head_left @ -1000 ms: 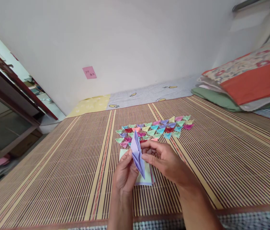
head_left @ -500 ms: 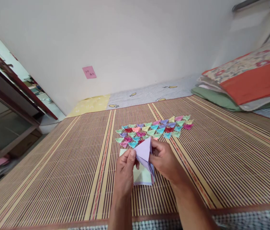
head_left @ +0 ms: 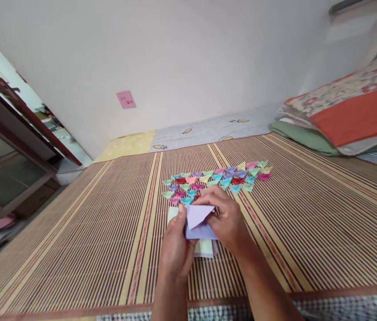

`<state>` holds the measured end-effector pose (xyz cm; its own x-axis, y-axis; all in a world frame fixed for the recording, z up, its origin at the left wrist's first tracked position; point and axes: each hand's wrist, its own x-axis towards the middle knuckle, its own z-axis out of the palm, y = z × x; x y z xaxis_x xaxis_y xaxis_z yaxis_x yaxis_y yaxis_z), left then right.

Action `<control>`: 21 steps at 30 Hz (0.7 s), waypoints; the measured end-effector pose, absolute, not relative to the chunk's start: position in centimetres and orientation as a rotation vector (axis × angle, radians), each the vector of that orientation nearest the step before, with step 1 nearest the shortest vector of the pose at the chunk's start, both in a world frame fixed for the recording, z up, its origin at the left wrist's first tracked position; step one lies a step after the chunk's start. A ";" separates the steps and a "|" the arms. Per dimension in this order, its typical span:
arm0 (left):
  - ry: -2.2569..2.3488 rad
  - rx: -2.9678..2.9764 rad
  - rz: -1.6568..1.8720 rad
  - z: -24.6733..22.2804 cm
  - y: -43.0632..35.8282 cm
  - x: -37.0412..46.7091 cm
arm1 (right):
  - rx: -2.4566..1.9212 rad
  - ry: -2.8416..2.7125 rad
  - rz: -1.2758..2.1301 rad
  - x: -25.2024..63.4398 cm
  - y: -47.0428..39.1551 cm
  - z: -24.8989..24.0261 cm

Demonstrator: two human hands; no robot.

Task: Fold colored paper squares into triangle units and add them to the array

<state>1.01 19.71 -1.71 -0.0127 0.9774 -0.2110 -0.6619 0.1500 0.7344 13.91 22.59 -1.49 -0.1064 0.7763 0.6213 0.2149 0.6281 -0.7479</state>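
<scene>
My left hand (head_left: 175,245) and right hand (head_left: 228,220) pinch the lilac paper (head_left: 198,221) between them, its long axis left-right, its folded tip pointing right.

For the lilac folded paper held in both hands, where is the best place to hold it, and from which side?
Hold the lilac paper by its two side edges, one from each side, as the left hand and right hand do now. It lies fairly flat above the paper stack, with a triangular flap on top, so a pinch at the edges probably leaves that fold free. Thumbs above, fingers below.
</scene>
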 end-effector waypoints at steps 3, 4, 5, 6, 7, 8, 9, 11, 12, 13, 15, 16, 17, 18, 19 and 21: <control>0.746 0.431 1.357 -1.7 19.9 0.8 | -0.821 -1.760 0.413 13.9 22.7 -1.6; 0.730 0.419 1.347 -1.8 20.0 0.7 | -0.814 -1.802 0.361 14.0 22.7 -1.7; 0.719 0.407 1.343 -2.0 20.1 0.7 | -0.807 -1.840 0.320 14.0 22.7 -1.7; 0.712 0.396 1.342 -2.2 20.2 0.6 | -0.800 -1.869 0.297 14.0 22.8 -1.7; 0.708 0.383 1.348 -2.4 20.3 0.5 | -0.798 -1.888 0.296 14.1 22.8 -1.8; 0.705 0.368 1.361 -2.6 20.5 0.4 | -0.800 -1.898 0.321 14.2 22.8 -1.8; 0.705 0.354 1.382 -2.7 20.7 0.4 | -0.804 -1.898 0.369 14.3 22.8 -1.8; 0.716 0.325 1.442 -2.8 21.0 0.3 | -0.806 -1.886 0.511 14.7 22.8 -1.9; 0.728 0.313 1.479 -2.8 21.1 0.2 | -0.810 -1.875 0.585 15.0 22.8 -1.9; 0.744 0.304 1.517 -2.7 21.2 0.2 | -0.821 -1.858 0.640 15.2 22.9 -1.9; 0.778 0.305 1.577 -2.7 21.3 0.1 | -0.865 -1.768 0.690 15.5 23.0 -1.8; 0.790 0.315 1.596 -2.7 21.4 0.1 | -0.896 -1.699 0.713 15.5 23.0 -1.8; 0.796 0.332 1.610 -2.7 21.3 0.1 | -0.924 -1.627 0.748 15.5 23.0 -1.8; 0.795 0.354 1.620 -2.7 21.3 0.2 | -0.944 -1.569 0.806 15.3 23.1 -1.8; 0.787 0.380 1.625 -2.8 21.2 0.3 | -0.955 -1.537 0.886 15.2 23.1 -1.9; 0.764 0.430 1.637 -2.9 21.1 0.5 | -0.947 -1.558 1.052 14.6 23.1 -2.2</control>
<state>0.50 21.08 -2.91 -0.2138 0.9678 -0.1328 -0.7233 -0.0655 0.6874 14.64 23.15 -2.20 -0.2034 0.9327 0.2980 0.0719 0.3177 -0.9454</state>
